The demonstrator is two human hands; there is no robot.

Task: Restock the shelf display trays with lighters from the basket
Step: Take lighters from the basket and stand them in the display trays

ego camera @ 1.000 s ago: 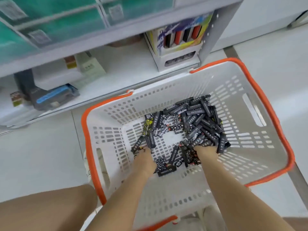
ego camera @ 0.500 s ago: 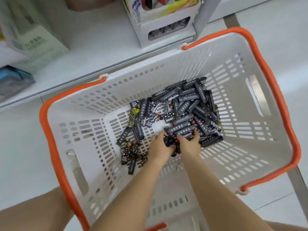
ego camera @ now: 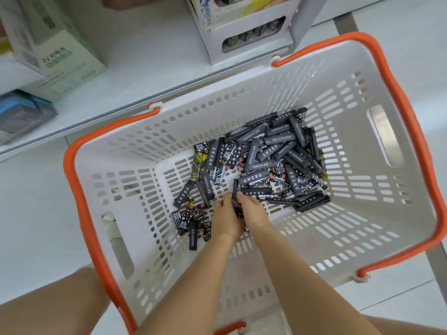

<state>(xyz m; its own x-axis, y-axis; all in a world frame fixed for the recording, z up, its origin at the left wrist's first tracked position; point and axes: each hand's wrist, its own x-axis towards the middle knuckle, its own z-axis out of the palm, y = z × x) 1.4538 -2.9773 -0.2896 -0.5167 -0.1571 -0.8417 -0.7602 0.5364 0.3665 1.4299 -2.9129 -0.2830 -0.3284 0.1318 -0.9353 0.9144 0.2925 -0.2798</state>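
Observation:
A white slotted basket (ego camera: 362,146) with orange handles stands on the floor below me. Several black printed lighters (ego camera: 278,153) lie heaped at its back right, and a smaller scatter (ego camera: 191,221) lies at the left of its floor. My left hand (ego camera: 225,221) and my right hand (ego camera: 254,211) are pressed together over the basket floor, gripping a small bunch of lighters (ego camera: 235,201) between them. One lighter sticks up above the fingers. A white display tray (ego camera: 249,37) with a few lighters behind its window stands on the shelf above the basket.
The white bottom shelf (ego camera: 145,68) runs along the basket's far side. A pale green box (ego camera: 60,59) and a blue-grey pack (ego camera: 21,112) sit at its left. A grey shelf upright (ego camera: 304,18) rises beside the tray. My knees show at the bottom corners.
Both hands have come together from apart in the pile and drawn back toward the basket's middle with a bunch of lighters. My head has tipped down, so the basket fills the view.

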